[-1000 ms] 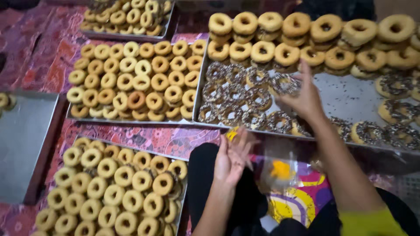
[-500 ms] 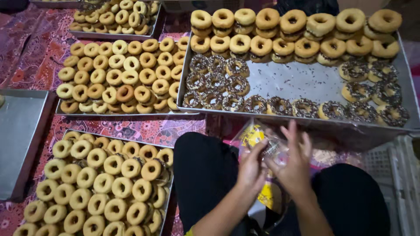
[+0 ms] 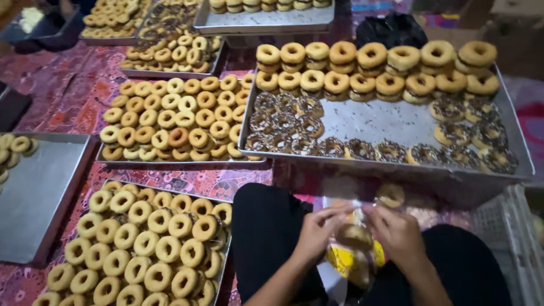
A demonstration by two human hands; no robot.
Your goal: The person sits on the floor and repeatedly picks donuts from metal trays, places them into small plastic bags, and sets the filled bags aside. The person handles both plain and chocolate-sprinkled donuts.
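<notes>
L fingers: left hand (image 3: 318,228) pinches one edge of a clear plastic bag (image 3: 351,226), thumb & fingertips closed on the film.
R fingers: right hand (image 3: 396,233) pinches the opposite edge, fingers together on the plastic.
Bag: held over the lap between both hands, mouth pulled apart; a doughnut (image 3: 355,236) sits inside, just below the fingers.
Change: 1 s ago the R hand was out at the sprinkled doughnuts on the big tray; now it's back at the lap w/ both hands on the bag, so a doughnut seems to have gone from tray to bag.
Lap: dark trousers, yellow wrapper (image 3: 343,262) under the bag.
Front: big steel tray (image 3: 391,122), plain rings at back, sprinkled ones nearer.
Left: tray of plain doughnuts (image 3: 147,243) beside the knee; more trays beyond, on a patterned cloth (image 3: 68,102).
</notes>
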